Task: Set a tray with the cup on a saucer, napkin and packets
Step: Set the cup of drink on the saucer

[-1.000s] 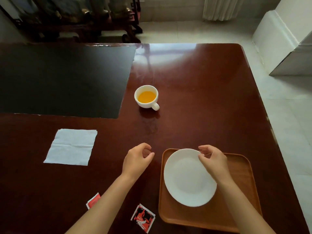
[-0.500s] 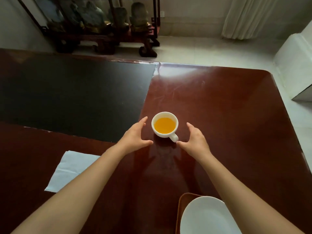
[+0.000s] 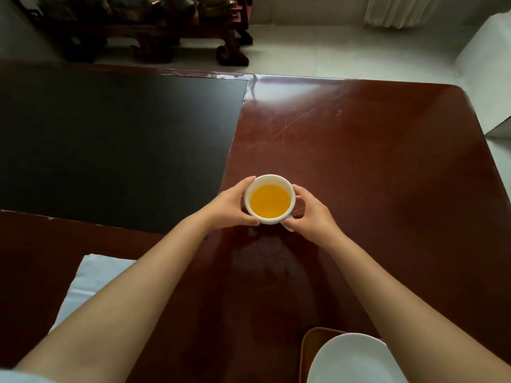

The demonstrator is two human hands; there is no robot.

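Both hands now cradle the white cup [image 3: 270,199] of orange liquid at mid-tabletop [image 3: 373,167]: the left hand [image 3: 231,205] clasps its 9 o'clock wall and the right hand [image 3: 309,214] its 3 o'clock side by the handle. The step should go best with a level, slow lift toward the saucer [image 3: 351,360] waiting on the wooden tray [image 3: 307,344] at 5 o'clock, since the liquid sits fairly near the rim. Half a second ago both hands were spread open, just short of the cup; the napkin [image 3: 94,280] lies at 8 o'clock.
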